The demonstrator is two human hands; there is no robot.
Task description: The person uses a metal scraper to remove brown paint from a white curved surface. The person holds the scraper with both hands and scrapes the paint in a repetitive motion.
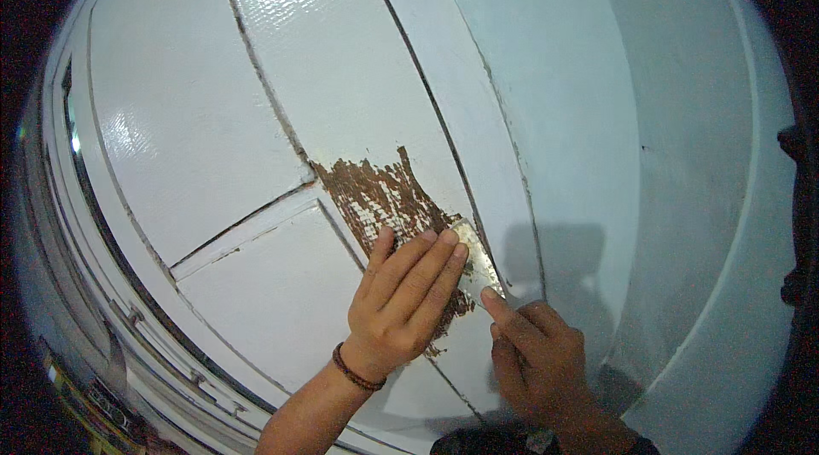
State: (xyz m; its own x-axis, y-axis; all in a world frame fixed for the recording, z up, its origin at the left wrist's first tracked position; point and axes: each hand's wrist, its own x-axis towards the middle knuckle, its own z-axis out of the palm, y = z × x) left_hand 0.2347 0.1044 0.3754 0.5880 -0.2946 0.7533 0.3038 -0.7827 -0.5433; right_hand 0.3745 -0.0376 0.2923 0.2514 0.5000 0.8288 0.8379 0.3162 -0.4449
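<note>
A white painted door [358, 71] fills the middle of the view. On it is a rough patch of bare brown wood [380, 191] with streaks of white paint left in it. My right hand [537, 357] is closed round a scraper whose handle is hidden in the fist, the index finger stretched along the metal blade [482, 259]. The blade lies against the door at the patch's right edge, beside a dark groove. My left hand [401, 297] lies flat, fingers stretched, over the patch's lower part, fingertips at the blade's left edge. A braided bracelet circles the left wrist.
Right of the door runs a frame strip with a cracked seam [512, 135], then a pale blue-grey wall [682, 114] carrying a shadow. Recessed panel lines cross the door. Along the left rim are a dark gap and metal hardware [192, 378].
</note>
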